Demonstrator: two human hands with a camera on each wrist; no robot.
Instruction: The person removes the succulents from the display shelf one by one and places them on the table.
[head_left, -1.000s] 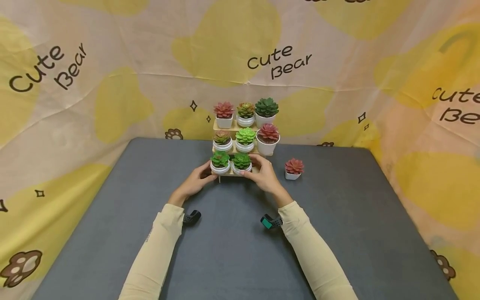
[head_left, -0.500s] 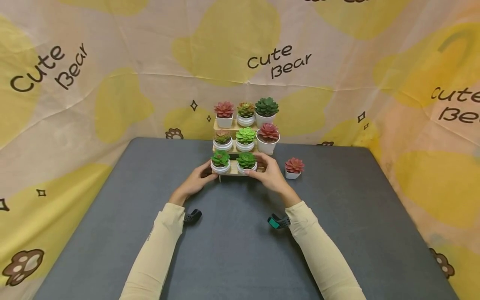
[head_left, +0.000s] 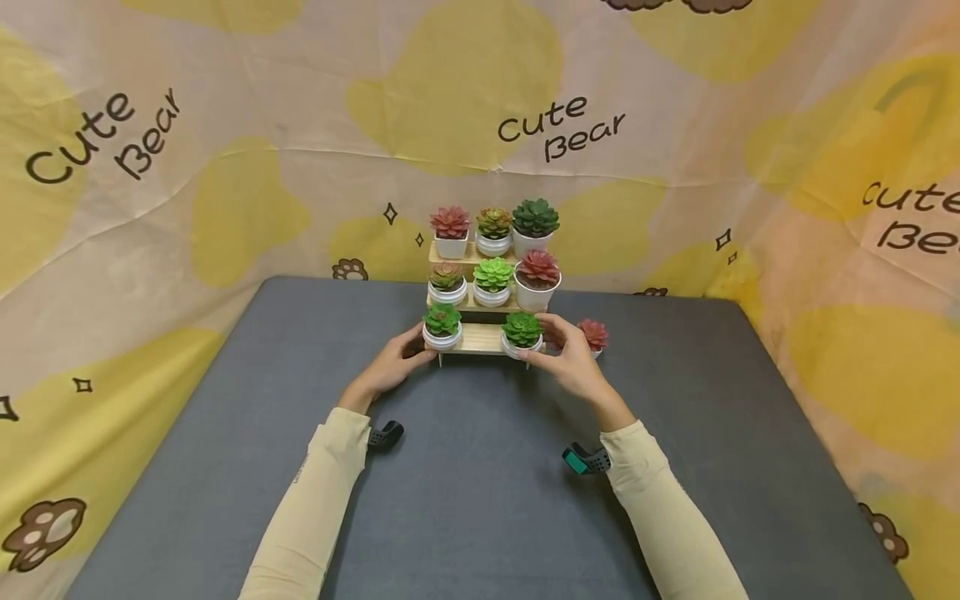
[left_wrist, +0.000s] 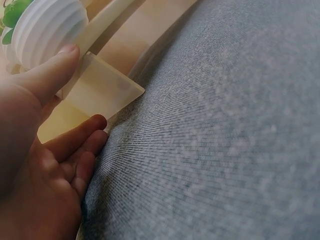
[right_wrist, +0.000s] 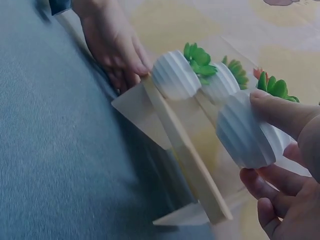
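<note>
A wooden three-tier plant stand point(head_left: 482, 338) holds small potted succulents in white pots. My right hand point(head_left: 576, 360) grips a green potted succulent point(head_left: 522, 330) at the right end of the lowest shelf; the right wrist view shows thumb and fingers around its ribbed pot point(right_wrist: 247, 132). At the stand's left end, my left hand point(head_left: 388, 367) holds the lowest shelf's edge, thumb above and fingers lower, beside the leg point(left_wrist: 102, 86). Another green potted succulent point(head_left: 442, 327) sits close by that thumb. Bare wood shows between the two green plants.
The middle shelf carries three plants, among them a bright green succulent point(head_left: 492, 281); three more, including a dark green one point(head_left: 536, 218), fill the top. A red succulent point(head_left: 594, 335) on the grey table point(head_left: 465, 500) is partly behind my right hand. A patterned cloth point(head_left: 420, 92) hangs behind.
My right hand has moved the green potted succulent rightward along the lowest shelf, away from the other green one, and now partly covers the red plant on the table. My left hand has stayed put.
</note>
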